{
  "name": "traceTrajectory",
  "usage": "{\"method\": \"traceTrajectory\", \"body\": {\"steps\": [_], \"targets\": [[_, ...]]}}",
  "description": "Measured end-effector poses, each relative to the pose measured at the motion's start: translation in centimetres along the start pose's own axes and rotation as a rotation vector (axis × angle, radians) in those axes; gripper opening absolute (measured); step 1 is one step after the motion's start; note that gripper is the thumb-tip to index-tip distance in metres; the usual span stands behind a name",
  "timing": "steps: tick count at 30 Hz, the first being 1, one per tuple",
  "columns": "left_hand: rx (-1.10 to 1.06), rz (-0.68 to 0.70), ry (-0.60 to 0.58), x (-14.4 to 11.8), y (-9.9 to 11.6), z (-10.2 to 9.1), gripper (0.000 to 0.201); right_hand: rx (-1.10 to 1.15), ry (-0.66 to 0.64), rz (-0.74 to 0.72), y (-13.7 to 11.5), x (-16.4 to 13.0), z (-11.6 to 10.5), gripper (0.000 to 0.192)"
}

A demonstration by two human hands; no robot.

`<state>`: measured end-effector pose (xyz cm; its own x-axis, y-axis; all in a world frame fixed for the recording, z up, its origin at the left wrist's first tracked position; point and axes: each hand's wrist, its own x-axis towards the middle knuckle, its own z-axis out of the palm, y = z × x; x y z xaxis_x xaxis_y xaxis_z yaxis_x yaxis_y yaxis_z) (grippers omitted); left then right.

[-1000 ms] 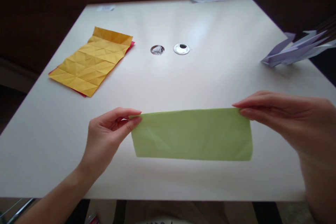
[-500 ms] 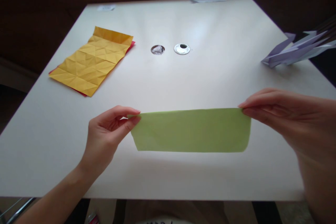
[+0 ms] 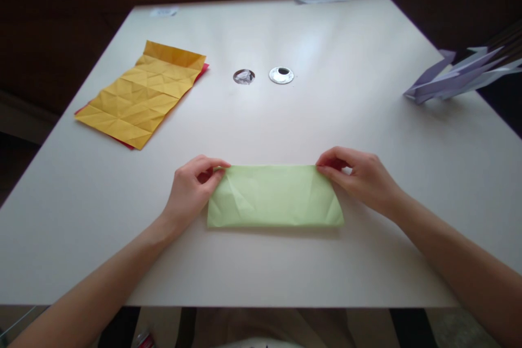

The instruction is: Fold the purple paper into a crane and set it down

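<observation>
A light green folded sheet of paper (image 3: 273, 198) lies at or just above the near part of the white table, its long edges running left to right. My left hand (image 3: 196, 185) pinches its far left corner between thumb and forefinger. At the far right corner, my right hand (image 3: 354, 174) grips the sheet in the same kind of pinch. Faint creases cross the paper, and its near edge bulges slightly.
Creased yellow paper (image 3: 134, 95) lies over a red sheet (image 3: 203, 70) on the left of the white table (image 3: 261, 277). Folded purple and white paper pieces (image 3: 452, 79) stand at the right. Two round table fittings (image 3: 281, 75) are beyond my hands.
Both hands have come closer together, my right hand moving well to the left. The green paper has come down toward the table and looks paler and shorter from side to side.
</observation>
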<state>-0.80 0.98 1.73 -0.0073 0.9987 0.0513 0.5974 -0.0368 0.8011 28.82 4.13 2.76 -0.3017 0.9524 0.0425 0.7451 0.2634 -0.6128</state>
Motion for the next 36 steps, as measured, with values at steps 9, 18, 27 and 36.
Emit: {"method": "traceTrajectory", "body": {"steps": [9, 18, 27, 36], "targets": [[0.357, 0.347, -0.010, 0.0, -0.9, 0.6, 0.028, -0.172, 0.059, -0.242, 0.3, 0.3, 0.7, 0.015], [0.575, 0.511, -0.002, 0.1, -1.0, 0.4, 0.031, -0.312, 0.079, -0.416, 0.4, 0.1, 0.9, 0.022], [0.776, 0.656, -0.017, 0.6, 1.6, 1.2, 0.020, -0.664, 0.155, -0.553, -0.6, 0.2, 1.3, 0.019], [0.704, 0.885, -0.355, 1.4, 1.6, 1.9, 0.033, -0.676, -0.038, -0.863, -1.3, 0.8, 1.2, 0.031]]}}
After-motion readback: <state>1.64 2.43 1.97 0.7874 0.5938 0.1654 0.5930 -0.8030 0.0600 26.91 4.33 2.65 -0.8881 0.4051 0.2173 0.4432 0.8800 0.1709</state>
